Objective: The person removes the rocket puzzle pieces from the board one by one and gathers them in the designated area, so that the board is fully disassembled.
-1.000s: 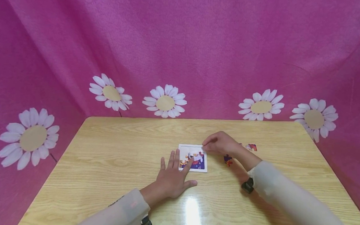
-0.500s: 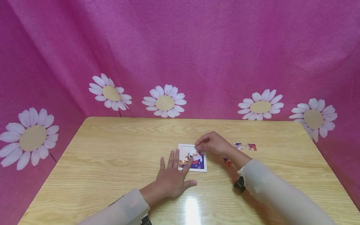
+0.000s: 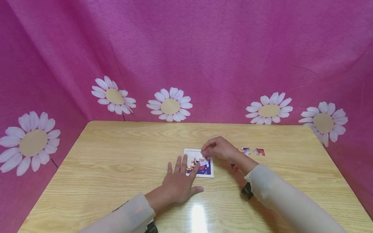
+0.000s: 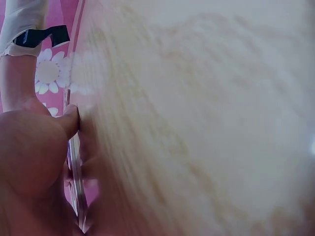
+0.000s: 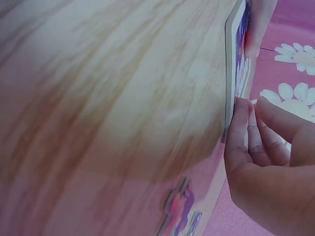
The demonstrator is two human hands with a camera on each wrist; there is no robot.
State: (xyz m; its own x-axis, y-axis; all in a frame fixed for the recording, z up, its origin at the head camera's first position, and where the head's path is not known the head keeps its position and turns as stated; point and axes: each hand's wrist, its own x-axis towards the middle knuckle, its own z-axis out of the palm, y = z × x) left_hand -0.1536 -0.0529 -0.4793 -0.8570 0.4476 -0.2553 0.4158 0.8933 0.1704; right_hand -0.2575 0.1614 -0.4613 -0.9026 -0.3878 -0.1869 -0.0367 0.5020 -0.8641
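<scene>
I am resting my spread left hand (image 3: 179,186) on the desk's (image 3: 127,152) jigsaw tray (image 3: 193,154), apparently placing a piece, my right hand (image 3: 220,149) bunching narrow at its far-right corner, contents unclear, alignment probably needing care next.

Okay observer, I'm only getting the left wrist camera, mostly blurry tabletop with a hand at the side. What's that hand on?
Observer: In the head view, the left hand is spread, reaching onto a white-framed puzzle tray.
Operator: Got it. Where's the right hand?
Observer: The right hand is at the tray's far right corner, fingers bunched; I can't tell whether they pinch a piece.
Operator: Anything outside the tray?
Observer: Yes, loose puzzle pieces lie on the table, to the right of the tray.
</scene>
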